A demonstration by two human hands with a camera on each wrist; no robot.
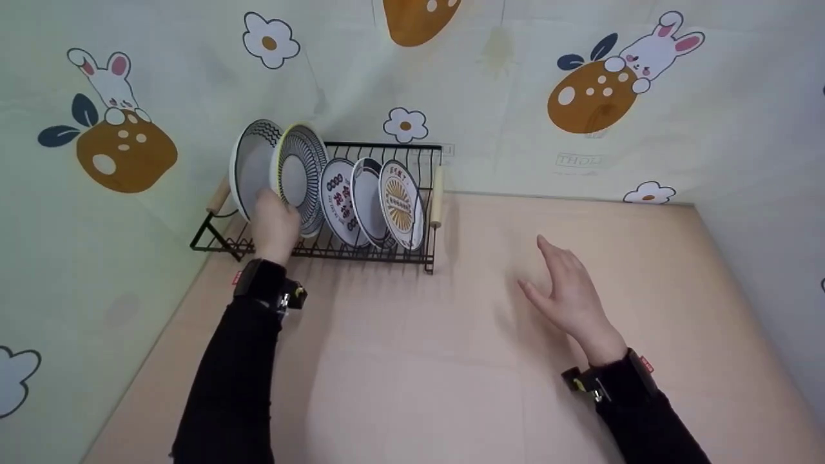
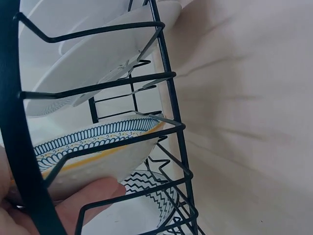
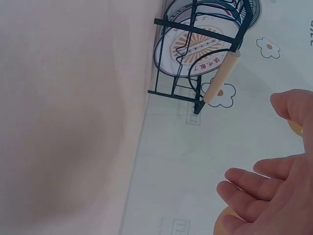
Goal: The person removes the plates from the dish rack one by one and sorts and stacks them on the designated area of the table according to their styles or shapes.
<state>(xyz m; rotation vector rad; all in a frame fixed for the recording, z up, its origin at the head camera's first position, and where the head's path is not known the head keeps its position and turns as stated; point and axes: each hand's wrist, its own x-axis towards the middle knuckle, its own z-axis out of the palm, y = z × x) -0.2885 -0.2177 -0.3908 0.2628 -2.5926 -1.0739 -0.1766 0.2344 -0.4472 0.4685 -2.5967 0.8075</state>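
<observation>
A black wire dish rack (image 1: 380,259) stands at the back left with several plates upright in it. My left hand (image 1: 276,225) reaches into its left part and grips the lower side of a yellow-rimmed plate (image 1: 310,154) with a striped pattern. In the left wrist view, fingers (image 2: 93,196) lie along that plate's outer side, behind the rack wires. Left of it leans a white plate with a zigzag border (image 1: 248,164). My right hand (image 1: 570,299) hovers over the table at the right, fingers extended, thumb apart, holding nothing.
Three smaller plates lean in the rack's right half, the outermost with an orange sunburst (image 1: 399,203). Wooden handles (image 1: 437,196) sit at the rack's ends. A patterned cloth wall (image 1: 490,116) rises right behind the rack and along the left of the pinkish table (image 1: 419,374).
</observation>
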